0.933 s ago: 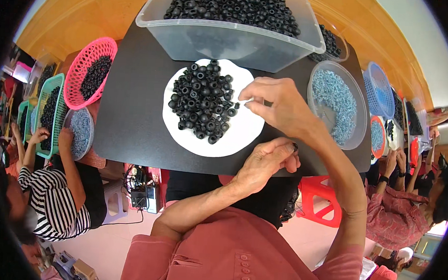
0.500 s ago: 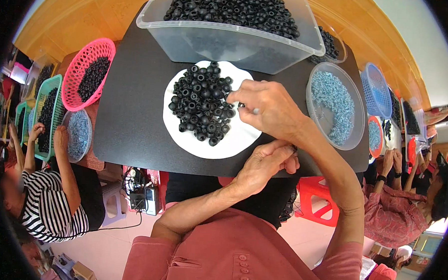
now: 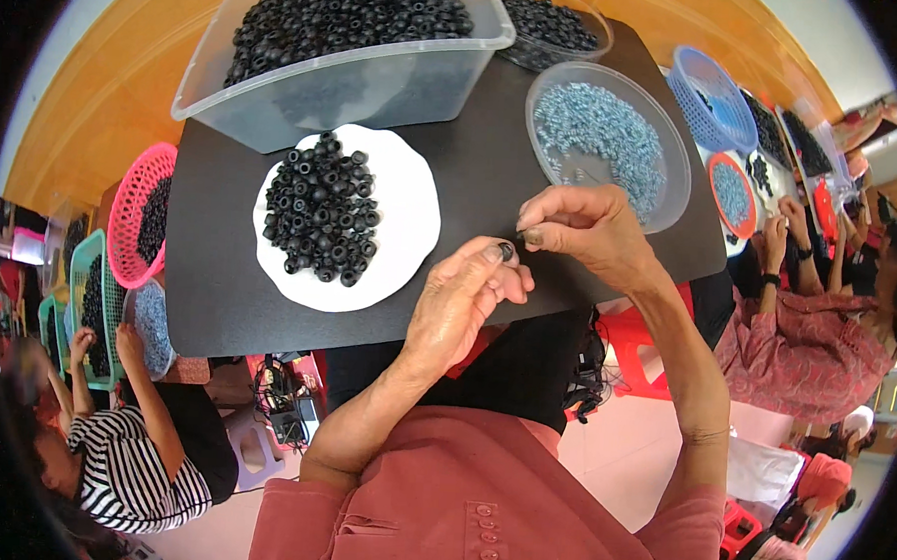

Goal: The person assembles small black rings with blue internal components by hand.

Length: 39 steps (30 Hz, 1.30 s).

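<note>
In the middle of the frame, the left hand [image 3: 462, 316] pinches one small black ring [image 3: 506, 251] between its thumb and fingertips. The fingers are closed together on it. Just to the right, the right hand [image 3: 591, 231] has its thumb and first finger pressed together at the tips, close to the black ring. It may hold something tiny there, but it is too small to tell. The two hands almost touch each other, above the near edge of the black table [image 3: 483, 171].

To the left of the hands, a round white plate [image 3: 406, 213] lies flat on the table. A heap of black rings [image 3: 321, 214] sits on it. In the upper middle of the frame stands a big clear tub [image 3: 377, 82], full of the same black rings. To the upper right of the hands is a round clear bowl [image 3: 673, 185] with little blue-grey rings [image 3: 600, 136] inside.

At the left of the frame there is a pink basket [image 3: 131, 206] with more black pieces in it. Another person in a striped shirt [image 3: 140, 477] sits at the lower left. More people sit at the right edge.
</note>
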Tool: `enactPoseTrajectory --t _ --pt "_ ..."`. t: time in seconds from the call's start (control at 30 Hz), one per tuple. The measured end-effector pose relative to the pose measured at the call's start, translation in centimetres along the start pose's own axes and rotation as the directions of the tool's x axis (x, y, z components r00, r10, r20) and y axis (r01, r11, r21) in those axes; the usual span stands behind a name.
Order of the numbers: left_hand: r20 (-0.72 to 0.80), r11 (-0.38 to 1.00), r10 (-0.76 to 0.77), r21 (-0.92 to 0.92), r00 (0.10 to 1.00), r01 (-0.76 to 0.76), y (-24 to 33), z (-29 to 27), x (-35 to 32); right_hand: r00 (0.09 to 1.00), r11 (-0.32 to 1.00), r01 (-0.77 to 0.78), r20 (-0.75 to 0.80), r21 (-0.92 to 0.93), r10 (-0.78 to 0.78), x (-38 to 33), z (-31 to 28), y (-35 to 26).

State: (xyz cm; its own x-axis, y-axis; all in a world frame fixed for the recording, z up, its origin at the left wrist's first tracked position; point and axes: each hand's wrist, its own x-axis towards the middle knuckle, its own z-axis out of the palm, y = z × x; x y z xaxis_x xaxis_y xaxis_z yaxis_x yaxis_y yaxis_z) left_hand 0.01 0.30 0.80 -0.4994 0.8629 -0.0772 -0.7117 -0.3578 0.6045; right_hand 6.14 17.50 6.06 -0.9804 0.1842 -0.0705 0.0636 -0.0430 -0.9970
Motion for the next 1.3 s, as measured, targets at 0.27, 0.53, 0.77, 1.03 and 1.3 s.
enactPoseTrajectory --t 0.27,0.53,0.77,1.03,1.3 --pt "0.037 0.992 -0.011 0.124 0.999 0.006 -0.2 0.1 0.1 0.995 0.991 -0.033 0.093 0.128 0.021 -1.5 0.0 0.3" --pt "0.002 0.975 0.002 0.222 1.000 -0.003 -0.1 1.0 -0.2 0.996 0.988 -0.011 0.091 0.151 -0.003 -1.8 0.0 1.0" --pt "-0.002 0.971 -0.001 0.240 1.000 0.001 -0.1 0.7 0.0 0.990 0.982 0.138 0.022 0.128 -0.142 -2.0 0.8 1.4" --pt "0.031 0.968 0.102 0.227 0.994 -0.106 -1.0 0.6 -0.1 0.991 0.992 0.123 -0.060 0.005 -0.123 -2.5 1.1 1.4" --pt "-0.012 0.978 0.132 0.163 0.991 -0.129 -0.8 0.3 -0.1 0.991 0.990 0.135 -0.027 0.037 -0.134 -1.8 1.3 1.8"
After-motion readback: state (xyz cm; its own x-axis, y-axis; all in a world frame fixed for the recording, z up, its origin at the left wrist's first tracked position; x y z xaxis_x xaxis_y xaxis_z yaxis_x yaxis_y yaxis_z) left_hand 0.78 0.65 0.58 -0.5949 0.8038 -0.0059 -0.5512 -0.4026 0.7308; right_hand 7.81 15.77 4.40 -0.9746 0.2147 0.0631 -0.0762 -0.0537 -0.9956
